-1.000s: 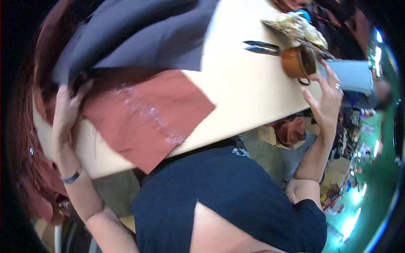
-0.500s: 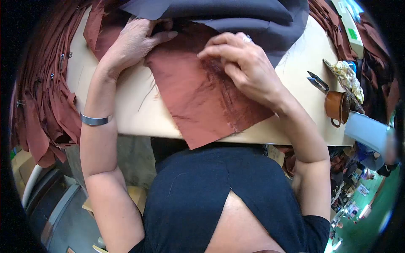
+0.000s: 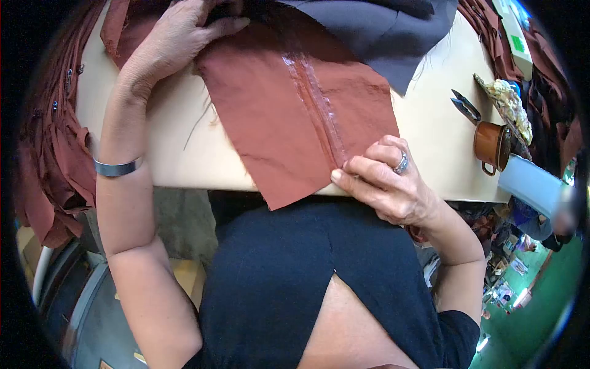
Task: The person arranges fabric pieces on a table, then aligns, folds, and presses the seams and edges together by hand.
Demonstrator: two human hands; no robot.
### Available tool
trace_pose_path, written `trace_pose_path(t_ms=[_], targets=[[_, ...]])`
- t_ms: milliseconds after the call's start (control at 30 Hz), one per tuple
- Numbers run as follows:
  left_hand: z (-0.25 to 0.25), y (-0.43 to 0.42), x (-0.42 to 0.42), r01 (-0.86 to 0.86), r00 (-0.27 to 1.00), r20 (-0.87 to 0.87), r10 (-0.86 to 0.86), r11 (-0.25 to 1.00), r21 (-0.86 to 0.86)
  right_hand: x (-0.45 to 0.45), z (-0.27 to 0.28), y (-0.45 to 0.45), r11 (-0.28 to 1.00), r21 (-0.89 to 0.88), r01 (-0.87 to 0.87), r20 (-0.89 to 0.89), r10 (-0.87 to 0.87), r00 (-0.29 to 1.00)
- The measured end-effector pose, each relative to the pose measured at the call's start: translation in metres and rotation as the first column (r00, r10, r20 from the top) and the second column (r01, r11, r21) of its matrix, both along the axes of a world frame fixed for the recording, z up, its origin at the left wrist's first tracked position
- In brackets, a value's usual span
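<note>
Reddish-brown fabric [image 3: 258, 117] lies over the pale table, with a shiny, wet-looking strip [image 3: 316, 111] running along it toward the front edge. My right hand [image 3: 390, 181] pinches the fabric at the near end of that strip, thumb against fingers. At the upper left, my left hand [image 3: 184, 31] rests on the fabric, thumb apart from the other fingers; its fingertips are partly hidden in dark folds, so whether it grips there is unclear. Dark grey cloth [image 3: 381, 31] overlaps the brown piece at the back.
On the right of the table [image 3: 439, 166] are black thread snips [image 3: 466, 106], a brown cup [image 3: 490, 146], a crusted pale lump [image 3: 509, 109] and a light blue box [image 3: 531, 186]. Brown fabric pieces [image 3: 46, 166] with metal clips hang along the left side.
My right hand has come from beside the cup onto the fabric, then down to its near edge, where it now pinches. The brown fabric lies flatter, its shiny strip exposed. The view has turned.
</note>
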State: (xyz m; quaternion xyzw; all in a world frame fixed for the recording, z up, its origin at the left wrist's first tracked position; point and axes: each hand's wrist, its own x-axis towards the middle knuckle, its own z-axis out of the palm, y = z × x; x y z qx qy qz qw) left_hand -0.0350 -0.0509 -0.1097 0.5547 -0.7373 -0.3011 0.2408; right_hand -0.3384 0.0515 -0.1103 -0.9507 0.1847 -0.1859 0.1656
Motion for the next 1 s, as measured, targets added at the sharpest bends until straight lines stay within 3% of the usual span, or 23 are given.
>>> trace_pose_path(t_ms=[100,133,167,233,267,333,367,400,433,467,600,700,733,833,933,1000], targets=[[-0.006,0.000,0.002,0.015,0.999,-0.029,-0.015,1.000,-0.023,0.003,0.003,-0.009,0.960,0.279,-0.009,0.066,-0.010,0.998],[-0.002,0.001,0.000,0.024,0.998,-0.056,-0.024,1.000,-0.009,0.005,0.006,-0.013,0.887,0.460,0.042,0.104,-0.101,0.989],[0.001,0.002,0.000,0.028,0.996,-0.084,-0.027,1.000,0.005,0.007,0.004,-0.015,0.859,0.502,0.098,0.117,-0.180,0.977],[-0.001,-0.002,0.004,-0.001,1.000,0.017,-0.001,0.995,0.095,0.022,0.016,-0.022,0.903,0.353,0.245,0.043,-0.277,0.960],[-0.002,-0.003,0.005,-0.018,0.998,0.069,0.008,0.990,0.139,0.022,0.014,-0.021,0.938,0.275,0.212,0.021,-0.226,0.974],[0.003,0.002,-0.002,0.017,0.999,-0.028,-0.017,1.000,0.013,0.019,0.007,-0.019,0.985,0.112,0.129,-0.040,-0.125,0.991],[0.005,0.003,-0.004,0.027,0.997,-0.076,-0.031,0.998,-0.055,0.014,0.000,-0.016,0.988,0.128,0.085,-0.003,-0.086,0.996],[-0.030,-0.013,0.013,0.137,0.989,0.086,-0.122,0.970,-0.200,0.012,0.006,-0.016,0.976,0.209,0.054,0.000,-0.055,0.998],[-0.031,-0.012,0.012,0.135,0.991,0.057,-0.123,0.947,-0.291,0.012,0.011,-0.019,0.958,0.287,0.023,0.007,-0.026,1.000],[-0.035,-0.013,0.014,0.122,0.992,0.022,-0.121,0.953,-0.276,0.016,0.016,-0.026,0.924,0.380,0.033,0.045,-0.055,0.997],[-0.021,-0.007,0.007,0.071,0.997,0.043,-0.065,0.988,-0.135,0.047,0.022,-0.062,0.947,0.281,0.158,0.077,-0.186,0.980],[-0.028,-0.010,0.011,0.080,0.997,0.040,-0.072,0.967,-0.241,0.075,0.007,-0.086,0.985,0.094,0.142,0.215,-0.159,0.964],[-0.029,-0.010,0.011,0.060,0.998,-0.008,-0.063,0.979,-0.194,0.079,0.001,-0.094,0.985,0.043,0.165,0.222,-0.171,0.960],[-0.026,-0.010,0.012,0.104,0.994,0.056,-0.096,0.981,-0.165,0.086,-0.004,-0.110,0.968,-0.022,0.251,0.044,-0.250,0.967],[-0.028,-0.011,0.014,0.134,0.987,0.125,-0.104,0.957,-0.256,0.091,-0.012,-0.115,0.959,-0.108,0.261,0.017,-0.261,0.965],[-0.025,-0.010,0.013,0.134,0.984,0.148,-0.102,0.966,-0.221,0.088,-0.006,-0.114,0.971,-0.034,0.238,-0.018,-0.239,0.971]])
